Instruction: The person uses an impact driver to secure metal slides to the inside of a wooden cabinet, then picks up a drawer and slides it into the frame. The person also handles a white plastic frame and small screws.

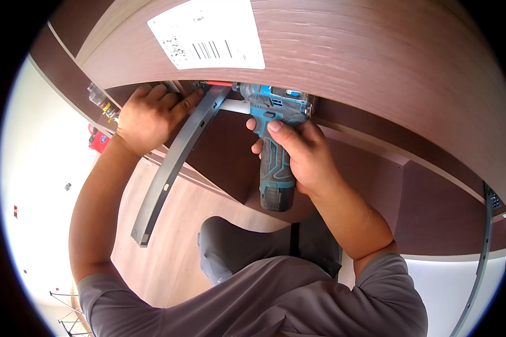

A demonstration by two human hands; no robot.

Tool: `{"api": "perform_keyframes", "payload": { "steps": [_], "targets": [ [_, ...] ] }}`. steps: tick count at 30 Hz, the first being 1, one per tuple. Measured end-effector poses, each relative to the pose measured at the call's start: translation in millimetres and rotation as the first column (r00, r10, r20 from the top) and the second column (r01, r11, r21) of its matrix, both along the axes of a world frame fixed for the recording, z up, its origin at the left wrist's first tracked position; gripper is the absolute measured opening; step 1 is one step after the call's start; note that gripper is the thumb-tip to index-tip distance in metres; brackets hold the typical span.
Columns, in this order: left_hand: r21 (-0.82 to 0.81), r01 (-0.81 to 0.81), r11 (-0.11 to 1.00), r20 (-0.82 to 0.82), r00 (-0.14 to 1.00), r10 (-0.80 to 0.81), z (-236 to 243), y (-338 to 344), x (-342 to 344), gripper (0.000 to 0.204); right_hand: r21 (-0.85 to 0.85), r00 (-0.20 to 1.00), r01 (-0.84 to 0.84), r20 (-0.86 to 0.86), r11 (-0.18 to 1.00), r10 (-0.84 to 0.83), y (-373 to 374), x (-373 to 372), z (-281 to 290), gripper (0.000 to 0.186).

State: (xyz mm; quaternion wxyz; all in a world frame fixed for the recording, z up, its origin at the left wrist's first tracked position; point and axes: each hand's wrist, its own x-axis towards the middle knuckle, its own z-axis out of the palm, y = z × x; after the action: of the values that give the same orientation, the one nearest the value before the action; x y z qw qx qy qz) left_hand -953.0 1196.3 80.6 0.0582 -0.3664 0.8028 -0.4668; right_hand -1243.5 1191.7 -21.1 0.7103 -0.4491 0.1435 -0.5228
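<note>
My right hand (309, 154) is wrapped around the grip of a blue and black cordless drill (275, 149). The drill points left, and a red bit or sleeve (219, 83) extends from its nose under the wooden front panel. My left hand (154, 118) is curled at the cabinet's left side, with its index finger close to the bit's tip; its fingertips and whatever they grip are hidden. Between the hands, a long grey metal drawer rail (177, 163) sticks out of the cabinet toward me and slants down to the left.
A brown wood-grain panel (343, 45) bearing a white label (208, 36) spans the top. A second metal rail (480, 264) juts out at the far right. Left of the cabinet are a clear bottle (98, 96) and a red object (98, 139). My knee (225, 241) is below the drill.
</note>
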Motion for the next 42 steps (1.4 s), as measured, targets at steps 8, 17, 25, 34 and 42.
{"api": "perform_keyframes", "payload": {
  "steps": [8,17,25,34,42],
  "targets": [
    [-0.003,0.015,1.0,0.007,1.0,-0.015,1.5,-0.3,-0.1,0.052,0.096,1.0,-0.021,0.012,0.995,0.02,2.7,5.6,0.6,0.027],
    [-0.018,0.06,0.998,0.005,0.998,-0.06,3.4,3.0,-3.9,0.051,-0.071,0.99,0.05,-0.13,0.996,-0.059,1.7,6.2,1.5,0.024],
    [0.003,0.043,0.999,0.044,0.998,-0.043,5.0,4.1,-5.3,0.052,-0.103,0.973,0.056,-0.216,0.993,-0.077,-3.3,11.6,0.5,0.027],
    [-0.042,0.136,0.99,-0.296,0.944,-0.142,-7.2,62.8,2.4,0.036,-0.039,0.997,-0.046,0.062,0.998,0.049,44.2,-34.4,-25.5,0.045],
    [0.534,0.536,0.654,-0.236,-0.648,0.724,-352.5,204.2,63.8,0.01,0.037,0.933,-0.25,-0.257,0.968,0.251,145.5,-145.5,-122.3,0.047]
  ]
}}
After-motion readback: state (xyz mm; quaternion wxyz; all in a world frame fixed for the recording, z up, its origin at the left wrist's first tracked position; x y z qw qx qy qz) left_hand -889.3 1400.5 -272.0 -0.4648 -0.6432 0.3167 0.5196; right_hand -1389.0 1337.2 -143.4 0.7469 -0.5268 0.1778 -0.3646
